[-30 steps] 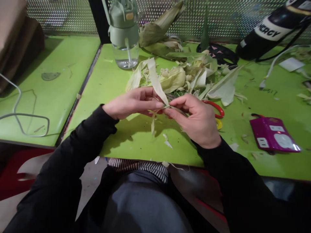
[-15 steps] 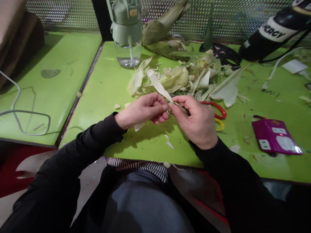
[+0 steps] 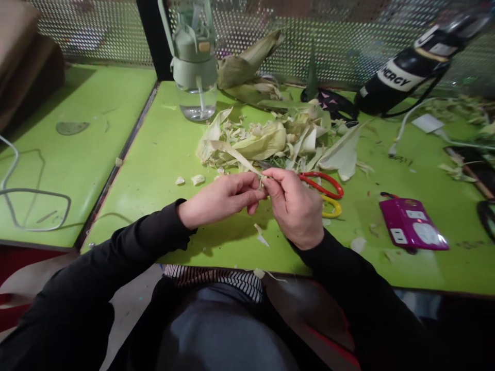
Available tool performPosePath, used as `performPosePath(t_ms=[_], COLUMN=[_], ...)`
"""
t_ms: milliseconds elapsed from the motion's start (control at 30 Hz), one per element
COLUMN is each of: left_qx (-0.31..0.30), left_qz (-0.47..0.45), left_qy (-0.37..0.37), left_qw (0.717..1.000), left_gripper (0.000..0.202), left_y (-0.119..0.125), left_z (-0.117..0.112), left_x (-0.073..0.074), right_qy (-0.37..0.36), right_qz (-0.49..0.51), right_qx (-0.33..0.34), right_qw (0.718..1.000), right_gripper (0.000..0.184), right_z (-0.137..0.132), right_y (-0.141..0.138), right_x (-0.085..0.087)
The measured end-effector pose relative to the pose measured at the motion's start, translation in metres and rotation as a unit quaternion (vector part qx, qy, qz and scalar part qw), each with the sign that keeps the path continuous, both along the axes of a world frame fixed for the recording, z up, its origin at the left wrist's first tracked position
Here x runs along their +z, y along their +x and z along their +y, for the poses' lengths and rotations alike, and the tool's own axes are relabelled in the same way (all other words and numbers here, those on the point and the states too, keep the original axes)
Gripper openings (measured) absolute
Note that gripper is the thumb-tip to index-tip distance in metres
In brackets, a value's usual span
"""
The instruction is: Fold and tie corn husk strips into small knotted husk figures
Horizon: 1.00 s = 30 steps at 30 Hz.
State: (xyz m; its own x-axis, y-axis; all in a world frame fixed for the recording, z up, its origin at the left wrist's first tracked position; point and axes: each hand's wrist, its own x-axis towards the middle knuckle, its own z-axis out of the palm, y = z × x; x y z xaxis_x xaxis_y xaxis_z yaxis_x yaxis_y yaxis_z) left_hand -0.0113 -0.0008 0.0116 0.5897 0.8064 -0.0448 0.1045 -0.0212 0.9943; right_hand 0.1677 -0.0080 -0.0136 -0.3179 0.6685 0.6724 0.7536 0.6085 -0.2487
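while both hands are meeting over the green table (image 3: 162, 154), i am pinching a pale husk strip (image 3: 236, 154) between them. my left hand (image 3: 220, 198) is gripping its near end with thumb and fingertips, and my right hand (image 3: 296, 206) is clenching the same end from the other side, fingers curled. the strip is running with its long axis slanting away from me, its free end pointing up and to the left toward the husk pile (image 3: 278, 139). red scissors (image 3: 320, 184) are lying just beside my right hand, with a purple power strip (image 3: 413, 225) well apart on the right.
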Motion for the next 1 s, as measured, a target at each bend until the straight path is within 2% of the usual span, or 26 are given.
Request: performPosePath(t_ms=[133, 233, 333, 400, 500, 567, 833, 933, 1000], left_qx=[-0.011, 0.056, 0.117, 0.140, 0.156, 0.147, 0.094, 0.090, 0.096], left_qz=[-0.020, -0.055, -0.077, -0.089, -0.100, -0.092, -0.101, -0.100, -0.090], left_qy=[-0.057, -0.088, -0.064, -0.039, -0.027, -0.034, -0.053, -0.032, -0.004], left_qw=[0.998, 0.993, 0.988, 0.985, 0.982, 0.984, 0.989, 0.990, 0.991], left_gripper=[0.014, 0.016, 0.021, 0.022, 0.019, 0.017, 0.028, 0.037, 0.035], left_y=[-0.002, -0.003, 0.000, 0.002, 0.004, 0.003, 0.000, 0.001, 0.002], left_z=[0.000, 0.000, 0.000, -0.001, -0.002, -0.001, 0.001, 0.001, 0.001], left_x=[0.003, 0.005, 0.004, 0.003, 0.003, 0.003, 0.005, 0.001, -0.003], right_qy=[-0.037, -0.050, -0.098, -0.179, -0.306, -0.348, -0.304, -0.294, -0.286], right_qz=[0.028, 0.047, 0.077, 0.136, 0.215, 0.232, 0.216, 0.210, 0.202], right_qx=[0.021, 0.072, 0.100, 0.096, 0.118, 0.137, 0.140, 0.132, 0.122], right_qw=[0.999, 0.995, 0.987, 0.970, 0.920, 0.898, 0.917, 0.923, 0.929], right_gripper=[0.014, 0.013, 0.014, 0.012, 0.011, 0.007, 0.005, 0.005, 0.004], right_z=[0.000, 0.000, -0.002, -0.002, -0.001, 0.000, -0.001, -0.002, -0.003], right_y=[0.003, 0.004, 0.003, 0.003, 0.003, 0.004, 0.007, 0.007, 0.006], right_x=[0.005, 0.010, 0.012, 0.014, 0.017, 0.019, 0.018, 0.017, 0.018])
